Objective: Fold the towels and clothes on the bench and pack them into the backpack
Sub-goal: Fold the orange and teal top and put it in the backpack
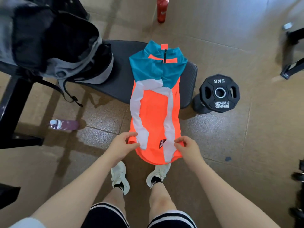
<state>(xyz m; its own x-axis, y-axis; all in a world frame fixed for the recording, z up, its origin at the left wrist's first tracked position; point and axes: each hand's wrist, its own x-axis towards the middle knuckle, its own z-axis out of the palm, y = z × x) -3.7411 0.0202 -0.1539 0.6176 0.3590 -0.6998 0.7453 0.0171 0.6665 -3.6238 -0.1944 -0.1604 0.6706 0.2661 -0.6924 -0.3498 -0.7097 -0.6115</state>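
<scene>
An orange, teal and white jacket [154, 104] lies lengthwise across the black bench [118, 76], its sides folded in and its hem hanging off the near edge. My left hand [122, 146] pinches the hem's left corner. My right hand [187, 149] pinches the hem's right corner. A grey and black backpack [54, 45] sits open on the bench's left part.
A 5 kg dumbbell [217, 94] stands on the floor right of the bench. A purple bottle [65, 125] lies on the floor at left, and a red bottle [162, 9] stands beyond the bench. A black frame [9, 102] is at far left. My feet in white shoes [120, 176] stand below the hem.
</scene>
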